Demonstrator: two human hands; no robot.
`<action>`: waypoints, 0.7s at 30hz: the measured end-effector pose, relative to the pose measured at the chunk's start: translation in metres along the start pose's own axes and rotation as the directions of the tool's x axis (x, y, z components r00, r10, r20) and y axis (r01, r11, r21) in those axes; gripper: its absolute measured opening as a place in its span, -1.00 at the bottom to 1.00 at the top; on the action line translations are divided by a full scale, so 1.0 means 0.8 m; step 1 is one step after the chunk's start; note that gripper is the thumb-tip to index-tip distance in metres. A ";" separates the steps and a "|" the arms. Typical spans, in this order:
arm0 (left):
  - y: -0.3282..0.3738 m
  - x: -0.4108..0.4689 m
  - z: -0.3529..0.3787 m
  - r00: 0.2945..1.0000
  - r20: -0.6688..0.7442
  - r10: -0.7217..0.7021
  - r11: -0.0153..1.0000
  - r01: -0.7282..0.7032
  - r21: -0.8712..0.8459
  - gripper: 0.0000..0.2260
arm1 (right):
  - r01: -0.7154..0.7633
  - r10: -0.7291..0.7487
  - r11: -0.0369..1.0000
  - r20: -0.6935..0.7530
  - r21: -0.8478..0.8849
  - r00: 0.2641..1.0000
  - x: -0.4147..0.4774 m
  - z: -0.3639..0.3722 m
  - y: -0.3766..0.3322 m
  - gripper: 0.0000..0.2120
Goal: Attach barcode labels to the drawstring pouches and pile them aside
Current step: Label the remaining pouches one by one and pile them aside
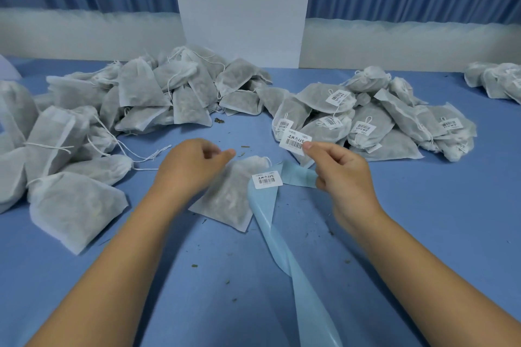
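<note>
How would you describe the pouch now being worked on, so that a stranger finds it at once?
On the blue table, a heap of unlabelled pouches lies at the left and a heap of labelled pouches at the right. Between them, nearer the person, one pouch lies flat. It alone is apart from both heaps, with a light-blue strip over its right edge.

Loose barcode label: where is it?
Head view, right of centre: the right hand pinches the loose barcode label above the table, near the labelled pouch pile.
</note>
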State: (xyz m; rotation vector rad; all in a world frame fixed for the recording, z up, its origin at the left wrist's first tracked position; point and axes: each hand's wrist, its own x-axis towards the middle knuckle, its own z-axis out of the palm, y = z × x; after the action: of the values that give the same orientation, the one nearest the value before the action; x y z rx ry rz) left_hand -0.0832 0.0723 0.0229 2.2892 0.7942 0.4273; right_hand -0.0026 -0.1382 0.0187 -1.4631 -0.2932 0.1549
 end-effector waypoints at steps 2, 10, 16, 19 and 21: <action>-0.009 0.007 -0.003 0.989 0.121 -0.086 0.984 0.065 0.167 -0.63 | -0.018 0.018 1.000 0.015 -0.011 1.000 0.000 0.000 0.002 -0.93; -0.009 0.011 0.004 0.994 0.085 -0.070 0.985 0.083 -0.153 -0.88 | -0.025 0.032 0.998 0.112 -0.059 0.993 0.002 0.002 0.009 -0.95; -0.002 0.014 -0.008 0.991 -0.121 -0.057 0.859 -0.013 -0.511 -0.94 | -0.003 0.023 0.994 0.181 -0.112 0.983 0.013 0.011 0.007 -0.85; 0.003 0.013 -0.010 0.989 -0.140 -0.051 0.823 -0.038 -0.567 -0.94 | 0.058 -0.037 0.992 0.183 -0.112 0.982 0.026 0.023 -0.004 -0.78; 0.005 0.013 -0.012 0.990 -0.132 -0.041 0.799 -0.047 -0.600 -0.92 | 0.110 -0.089 0.988 0.189 -0.104 0.978 0.038 0.032 -0.013 -0.70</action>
State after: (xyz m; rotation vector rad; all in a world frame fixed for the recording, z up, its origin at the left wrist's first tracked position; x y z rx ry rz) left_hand -0.0784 0.0816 0.0336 1.6702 0.6042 0.7333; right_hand 0.0180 -0.1063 0.0338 -1.5467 -0.5327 0.1959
